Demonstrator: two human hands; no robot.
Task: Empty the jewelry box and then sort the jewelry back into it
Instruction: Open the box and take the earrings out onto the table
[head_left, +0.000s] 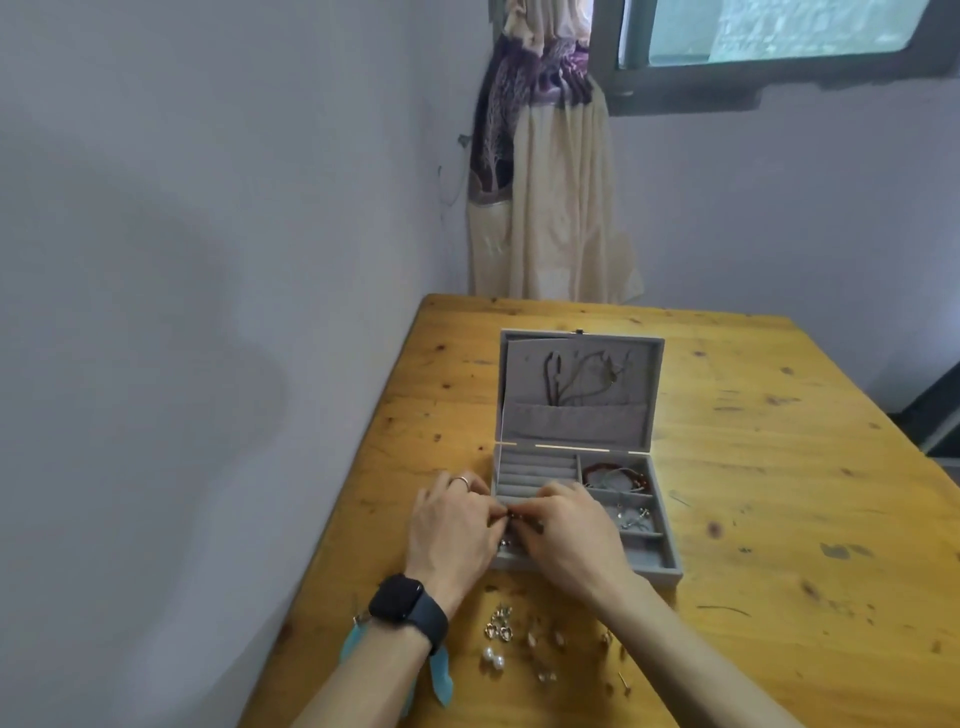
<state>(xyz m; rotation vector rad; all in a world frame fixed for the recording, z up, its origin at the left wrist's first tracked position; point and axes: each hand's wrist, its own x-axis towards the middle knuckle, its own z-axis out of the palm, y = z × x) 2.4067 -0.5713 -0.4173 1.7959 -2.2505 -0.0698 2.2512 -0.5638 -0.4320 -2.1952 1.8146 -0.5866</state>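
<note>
Left hand and right hand fingers pinch a small dark piece over the box; bracelets sorted inside, earrings and pearls left on the counter.

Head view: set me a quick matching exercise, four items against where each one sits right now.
Items:
1 pearl earrings
2 red bracelet
3 necklaces
4 black smartwatch

Places:
A lid pocket
B left wrist
C table, nearer than the jewelry box
D far right compartment of the box

Pairs: 1-C, 2-D, 3-A, 4-B
</note>
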